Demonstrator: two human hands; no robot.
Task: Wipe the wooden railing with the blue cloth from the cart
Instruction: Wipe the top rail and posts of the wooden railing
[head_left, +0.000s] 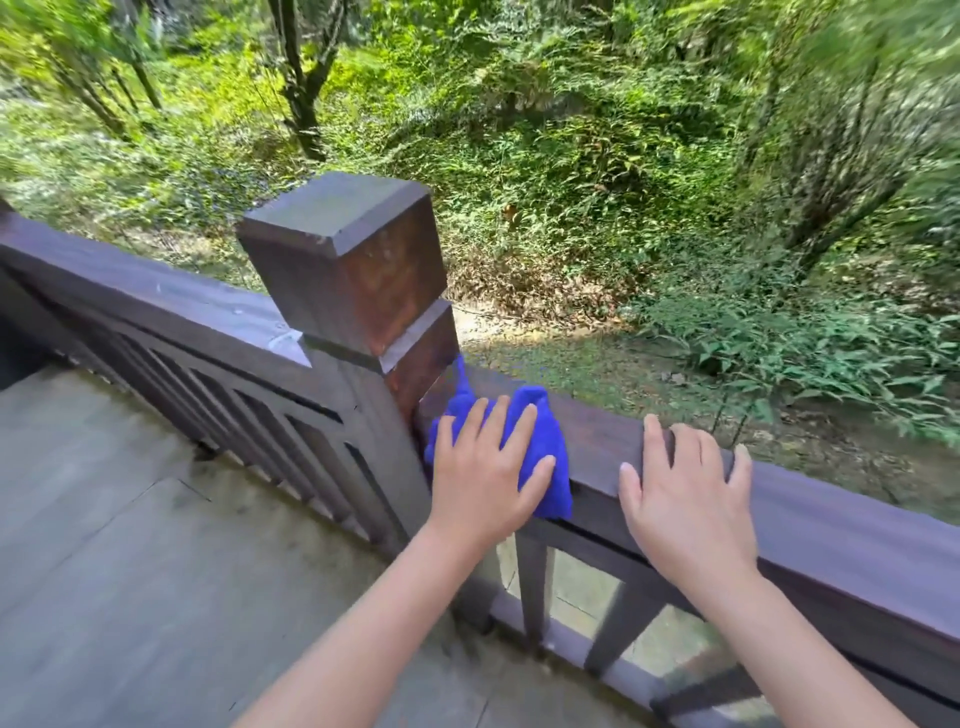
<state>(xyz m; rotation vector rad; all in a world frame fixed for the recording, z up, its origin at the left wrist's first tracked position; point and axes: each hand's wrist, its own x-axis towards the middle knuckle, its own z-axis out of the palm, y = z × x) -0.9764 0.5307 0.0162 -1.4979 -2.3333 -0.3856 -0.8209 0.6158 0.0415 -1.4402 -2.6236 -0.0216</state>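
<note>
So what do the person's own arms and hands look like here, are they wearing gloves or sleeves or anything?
Nothing is worn as far as the view shows. The left hand and right hand are both bare, with no gloves, rings or watch visible. Both forearms are uncovered up to the bottom edge of the picture, so no sleeve shows. The fingers have short, plain nails with no polish visible.

dark stained wooden railing, fuzzy blue cloth

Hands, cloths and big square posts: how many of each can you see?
Hands: 2, left hand and right hand
Blue cloth: 1
Square post: 1
Total: 4
</note>
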